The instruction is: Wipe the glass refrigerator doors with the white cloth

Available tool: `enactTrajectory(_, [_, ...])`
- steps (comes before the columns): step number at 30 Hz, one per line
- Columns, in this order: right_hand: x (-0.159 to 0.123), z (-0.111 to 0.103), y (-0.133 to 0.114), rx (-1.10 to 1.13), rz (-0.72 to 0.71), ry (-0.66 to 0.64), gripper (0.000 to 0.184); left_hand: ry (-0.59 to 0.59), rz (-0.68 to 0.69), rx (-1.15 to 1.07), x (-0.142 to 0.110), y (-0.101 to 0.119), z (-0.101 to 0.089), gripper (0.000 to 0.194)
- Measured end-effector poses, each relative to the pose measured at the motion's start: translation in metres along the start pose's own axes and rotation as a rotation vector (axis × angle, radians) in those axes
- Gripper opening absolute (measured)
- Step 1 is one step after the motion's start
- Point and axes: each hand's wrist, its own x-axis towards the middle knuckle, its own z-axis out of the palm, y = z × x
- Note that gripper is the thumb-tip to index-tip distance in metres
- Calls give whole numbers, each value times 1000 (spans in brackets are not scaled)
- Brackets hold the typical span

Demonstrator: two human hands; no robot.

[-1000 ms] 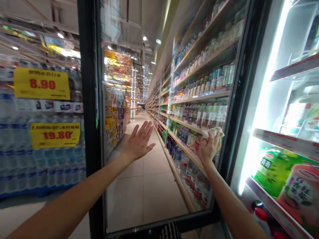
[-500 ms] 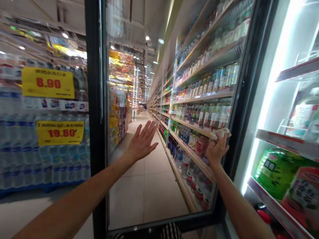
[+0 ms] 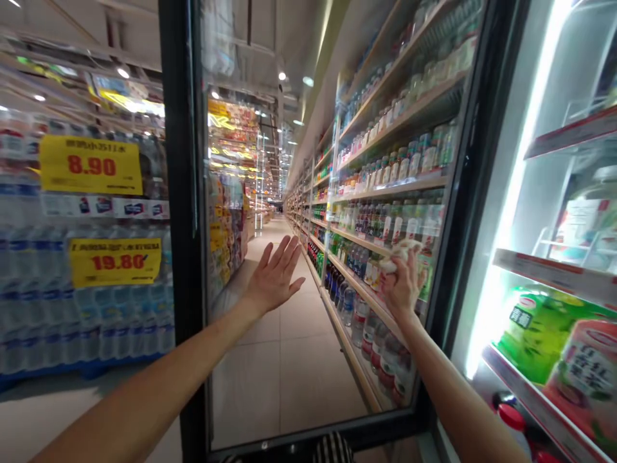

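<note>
A glass door (image 3: 308, 373) in a black frame (image 3: 182, 257) stands in front of me. My left hand (image 3: 274, 273) lies against the glass near its middle, palm forward, with the fingers stretched and spread. Toward the right side of the pane, my right hand (image 3: 402, 283) presses a crumpled whitish cloth (image 3: 402, 254) to the glass. Its fingers are bent over the cloth, which hides part of their grip. Through or in the glass show shelves of bottles (image 3: 380, 347) and a long aisle.
At right is a lit cooler with shelf edges (image 3: 554, 280), a green drink pack (image 3: 535, 328) and a pinkish bottle pack (image 3: 583, 373). To the left, stacked water bottles (image 3: 48, 302) carry yellow price signs (image 3: 91, 164). A striped garment (image 3: 332, 447) shows at the bottom edge.
My right hand has moved left across the glass with the cloth, away from the door's right frame. My left hand has stayed in place, flat on the pane.
</note>
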Motion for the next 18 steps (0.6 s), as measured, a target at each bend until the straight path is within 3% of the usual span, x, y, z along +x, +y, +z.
enactTrajectory(2, [3, -2, 16, -8, 158, 66, 35, -1, -5, -7, 0, 0, 1, 77])
enactTrajectory(3, [1, -1, 13, -4, 166, 70, 36, 2, -6, -9, -1, 0, 2, 77])
enactTrajectory(5, [-10, 3, -12, 13, 51, 21, 36, 10, -7, -9, -1, 0, 3, 77])
enactTrajectory(9, [-39, 11, -80, 73, -331, -201, 39, 5, 0, -8, -1, 0, 5, 77])
enactTrajectory(11, [-46, 11, -85, 85, -408, -256, 41, -2, 5, -7, -1, 0, 4, 76])
enactTrajectory(13, [-45, 8, -65, 62, -324, -208, 38, -3, 3, -6, -2, 1, 3, 74])
enactTrajectory(16, [-37, 3, -18, 4, 31, -39, 38, 7, -12, -12, -4, 5, 3, 71])
enactTrajectory(18, [-35, 3, -3, -9, 234, 39, 42, 8, -38, -22, -7, 9, 4, 70])
